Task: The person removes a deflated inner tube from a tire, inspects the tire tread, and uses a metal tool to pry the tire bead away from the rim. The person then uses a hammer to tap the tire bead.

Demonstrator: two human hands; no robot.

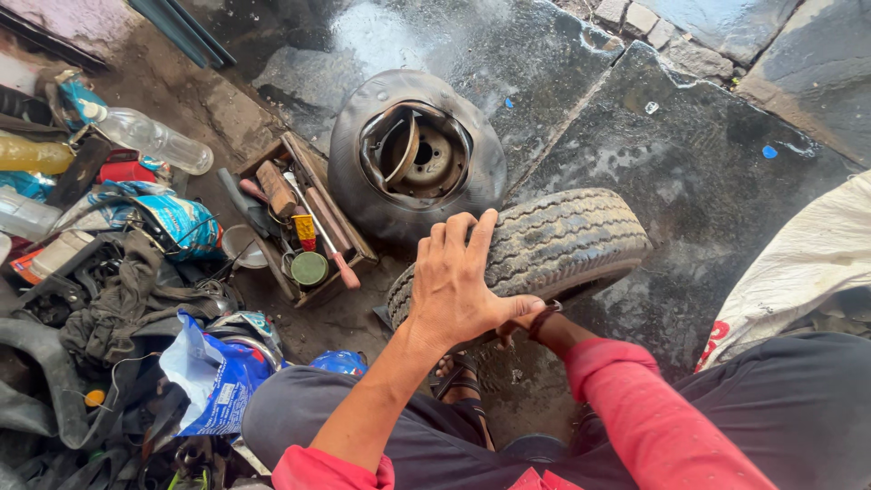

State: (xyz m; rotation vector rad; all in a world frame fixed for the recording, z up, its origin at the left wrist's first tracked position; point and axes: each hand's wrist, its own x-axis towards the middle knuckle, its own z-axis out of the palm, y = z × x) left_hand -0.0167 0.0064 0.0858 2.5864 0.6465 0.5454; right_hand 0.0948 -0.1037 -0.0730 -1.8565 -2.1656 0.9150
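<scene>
Black, wet stone floor (689, 172) lies under everything. On it stands a grey tyre (553, 240) with a ribbed tread, held upright on its edge.

The left hand (458, 286) lies flat on top of the tyre, at its near end. Its grip is wide, with the fingers spread over the tread, pressing but not wrapped round. The right hand (519, 325) is just under the left one, mostly hidden by it and by the tyre. Only its wrist with a dark band (544, 318) shows, so I cannot tell if its grip is open or closed. Both arms wear red sleeves (635, 408).

Just past the left hand's fingertips lies a wheel (413, 159) with a black rubber tube bulging round a rusty metal rim. It rests flat and touches the far side of the tyre.

Off to the left of the grip sits a wooden box (304, 222) full of tools and a round green tin (309, 269). Farther left is a heap of rags, bags and a clear plastic bottle (154, 138).

Below the hands, a foot in a sandal (458, 377) rests on the floor.
</scene>
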